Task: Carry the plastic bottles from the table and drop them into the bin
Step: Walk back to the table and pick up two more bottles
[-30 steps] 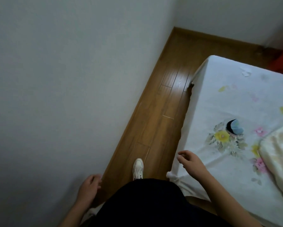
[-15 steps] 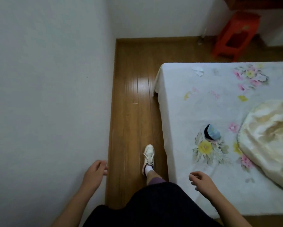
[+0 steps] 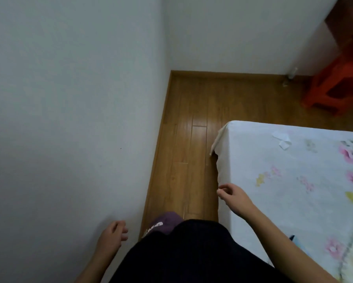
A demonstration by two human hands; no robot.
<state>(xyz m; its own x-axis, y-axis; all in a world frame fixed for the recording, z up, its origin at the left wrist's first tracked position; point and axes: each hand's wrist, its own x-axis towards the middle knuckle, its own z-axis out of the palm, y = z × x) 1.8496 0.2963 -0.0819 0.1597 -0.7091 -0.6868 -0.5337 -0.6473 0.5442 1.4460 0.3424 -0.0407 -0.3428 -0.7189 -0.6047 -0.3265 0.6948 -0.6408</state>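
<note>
No plastic bottle and no bin show in the head view. My left hand (image 3: 112,236) hangs low beside the white wall, fingers loosely curled, holding nothing. My right hand (image 3: 233,198) hovers over the near left edge of the bed (image 3: 273,160), which wears a white floral sheet; its fingers are apart and empty. A small clear object (image 3: 292,73) stands on the floor by the far wall; I cannot tell what it is.
A narrow strip of wooden floor (image 3: 192,139) runs between the left wall (image 3: 69,119) and the bed. A red plastic stool (image 3: 338,86) stands at the far right. White paper scraps (image 3: 282,139) lie on the sheet. My dark-clothed body fills the bottom.
The view has advanced along the gap and tilted; the bed's far corner and the stool are closer. My right hand rose toward the bed edge. The blue item slid to the lower right.
</note>
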